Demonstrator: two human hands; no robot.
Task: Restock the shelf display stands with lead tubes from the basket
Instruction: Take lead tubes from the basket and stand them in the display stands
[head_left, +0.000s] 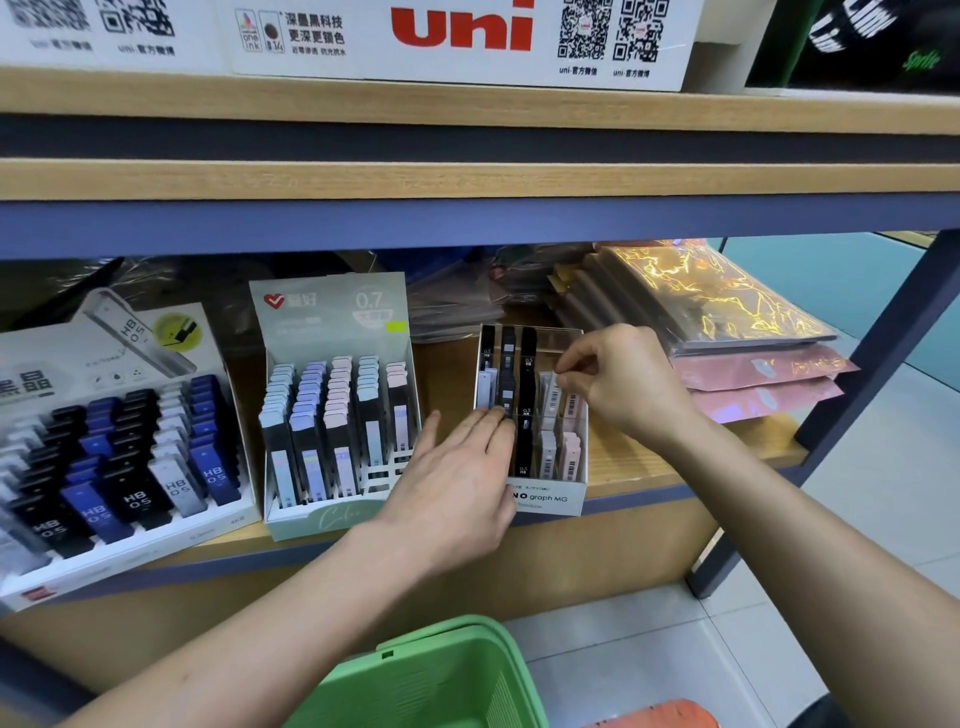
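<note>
Glossy flat lead tubes (525, 395), boxed.

In the middle of the frame, bare shelf board (452, 384) runs between the pale green stand (337, 415) and the small white box (532, 415); the left hand (457, 478) fills its front. Stacked packets (727, 332) crowd the box's right. The upper shelf edge (467, 218) seems to leave room above.

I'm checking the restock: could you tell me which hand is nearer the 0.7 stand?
Left. The left hand lies just right of the 0.7 stand; the right hand is farther right, over the clear stand.
</note>
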